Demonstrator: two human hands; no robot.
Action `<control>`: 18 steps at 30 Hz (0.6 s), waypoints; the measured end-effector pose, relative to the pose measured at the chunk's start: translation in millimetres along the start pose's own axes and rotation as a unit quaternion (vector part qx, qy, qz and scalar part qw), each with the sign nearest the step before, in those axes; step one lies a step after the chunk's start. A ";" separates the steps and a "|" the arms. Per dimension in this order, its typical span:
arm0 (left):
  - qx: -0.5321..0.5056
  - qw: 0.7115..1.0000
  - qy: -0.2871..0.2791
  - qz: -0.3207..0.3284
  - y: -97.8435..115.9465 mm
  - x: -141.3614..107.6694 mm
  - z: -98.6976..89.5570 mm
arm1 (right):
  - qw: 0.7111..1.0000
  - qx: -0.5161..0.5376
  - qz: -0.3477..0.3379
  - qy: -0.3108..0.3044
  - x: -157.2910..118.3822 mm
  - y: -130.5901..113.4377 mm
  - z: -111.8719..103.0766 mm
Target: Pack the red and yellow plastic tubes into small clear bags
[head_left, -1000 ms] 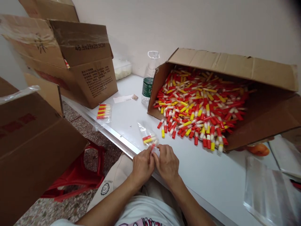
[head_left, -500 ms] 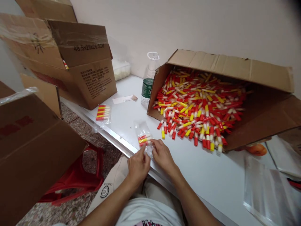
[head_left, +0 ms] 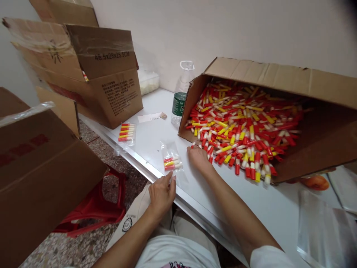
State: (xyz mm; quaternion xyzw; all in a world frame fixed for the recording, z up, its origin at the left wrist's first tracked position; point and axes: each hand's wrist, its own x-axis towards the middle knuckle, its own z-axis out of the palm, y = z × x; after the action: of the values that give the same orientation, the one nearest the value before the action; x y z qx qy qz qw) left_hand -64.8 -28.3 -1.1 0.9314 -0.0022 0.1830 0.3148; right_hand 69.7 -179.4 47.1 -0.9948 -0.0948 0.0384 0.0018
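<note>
A small clear plastic bag [head_left: 170,149] lies flat near the table's front edge, with a few red, yellow and white plastic tubes [head_left: 173,162] inside. At its near end, my left hand [head_left: 162,193] has thumb and forefinger closed on the bag's edge. My right hand [head_left: 199,159] is at the left fringe of a heap of loose tubes [head_left: 237,126], its fingers bent around a red-and-white tube [head_left: 193,145]; the back of the hand hides most of the grip. The heap spills from a cardboard box [head_left: 251,69] lying on its side.
A filled bag of tubes [head_left: 127,132] lies to the left, near a paper strip [head_left: 150,117]. Behind stand a plastic bottle [head_left: 178,104] and a tall carton [head_left: 117,89]. Clear bags [head_left: 320,223] lie at right. A carton [head_left: 41,167] and red stool [head_left: 111,201] are at left.
My right hand has left the small bag and moved up and right to the edge of the tube heap. My left hand stays at the bag. The view has shifted slightly.
</note>
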 end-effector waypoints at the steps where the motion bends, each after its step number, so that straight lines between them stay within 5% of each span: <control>1: 0.002 1.000 0.003 0.004 -0.1 0.5 0.1 | 1.000 0.007 -0.005 0.002 -7.0 1.2 -0.3; 4: 0.003 1.000 0.008 0.010 -0.1 2.4 0.5 | 0.987 0.139 -0.065 0.038 -48.9 7.8 -4.9; 7: 0.003 1.000 0.007 0.012 1.6 4.3 1.9 | 0.927 0.348 -0.127 0.066 -100.7 15.2 -8.0; 9: 0.005 1.000 0.005 0.016 3.3 5.2 3.8 | 0.907 0.398 -0.123 0.069 -123.3 19.0 -4.3; 13: 0.008 1.000 0.005 0.024 4.8 5.3 7.9 | 0.945 0.300 -0.103 0.081 -122.5 24.2 14.1; 18: 0.017 1.000 0.011 0.020 4.3 4.2 8.6 | 0.991 0.067 0.073 0.089 -80.4 23.7 24.0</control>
State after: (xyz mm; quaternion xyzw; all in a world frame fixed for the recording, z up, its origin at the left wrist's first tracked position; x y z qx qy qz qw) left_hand -58.5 -36.3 -3.5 0.9343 -0.0145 0.1998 0.2948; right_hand -6.4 -218.0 29.0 -0.9962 -0.0189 -0.0436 0.0735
